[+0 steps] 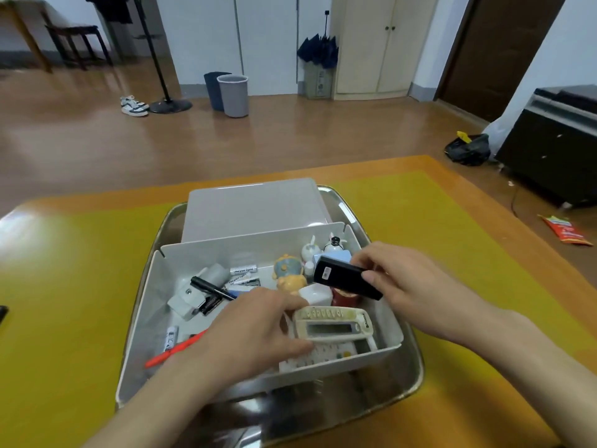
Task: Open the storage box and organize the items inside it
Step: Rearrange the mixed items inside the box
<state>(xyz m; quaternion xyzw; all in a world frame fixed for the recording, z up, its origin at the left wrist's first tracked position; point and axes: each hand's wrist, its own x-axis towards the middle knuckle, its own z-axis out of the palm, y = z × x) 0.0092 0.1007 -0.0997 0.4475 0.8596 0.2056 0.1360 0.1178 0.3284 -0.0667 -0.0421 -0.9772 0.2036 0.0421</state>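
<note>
Already open, the storage box (155, 305) holds the clutter; a black device (344, 281) is pinched by the right hand (416, 286), while the cream remote (334, 324), lying crosswise, is touched by the left hand (255, 334), the nearer one.

A lived-in home room: wood floor (290, 134), sneakers (134, 106) by a coat stand (155, 53) at upper left, two waste bins (227, 92), cream cupboard (378, 43), folded umbrella (318, 48).

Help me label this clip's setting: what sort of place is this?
Probably a lived-in room, a home or dormitory rather than a workshop. A coat stand with sneakers beside it, a cream cupboard, and two waste bins on a wooden floor suggest that.
</note>
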